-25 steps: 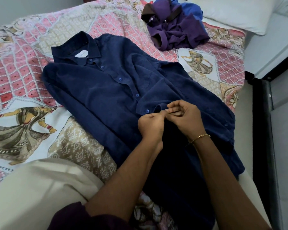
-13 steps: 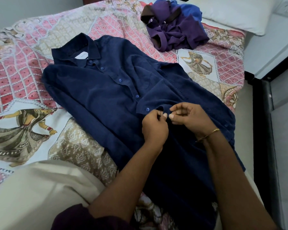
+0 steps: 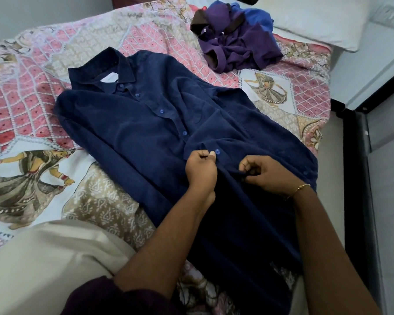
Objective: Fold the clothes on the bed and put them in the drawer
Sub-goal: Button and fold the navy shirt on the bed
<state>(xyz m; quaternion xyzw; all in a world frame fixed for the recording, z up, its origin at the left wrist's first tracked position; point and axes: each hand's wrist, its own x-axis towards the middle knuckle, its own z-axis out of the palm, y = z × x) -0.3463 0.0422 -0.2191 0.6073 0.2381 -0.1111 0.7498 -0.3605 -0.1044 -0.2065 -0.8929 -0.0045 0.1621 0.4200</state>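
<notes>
A navy button-up shirt (image 3: pixel 146 133) lies spread front-up on the patterned bedspread (image 3: pixel 32 105), collar toward the far left. My left hand (image 3: pixel 200 169) pinches the shirt's front placket just beside a blue button. A little to the right and lower, my right hand (image 3: pixel 264 173), with a thin gold bracelet at the wrist, pinches the front edge of the same shirt. A crumpled pile of purple and blue clothes (image 3: pixel 234 39) sits at the far end of the bed.
A white pillow (image 3: pixel 316 21) lies at the head of the bed, behind the pile. My cream-trousered knee (image 3: pixel 43 264) rests on the bed at the lower left. The bed's right edge drops to a dark frame and a pale floor (image 3: pixel 387 201).
My hands have come apart: the right has slid down the front edge of the shirt, and the left stays by the button.
</notes>
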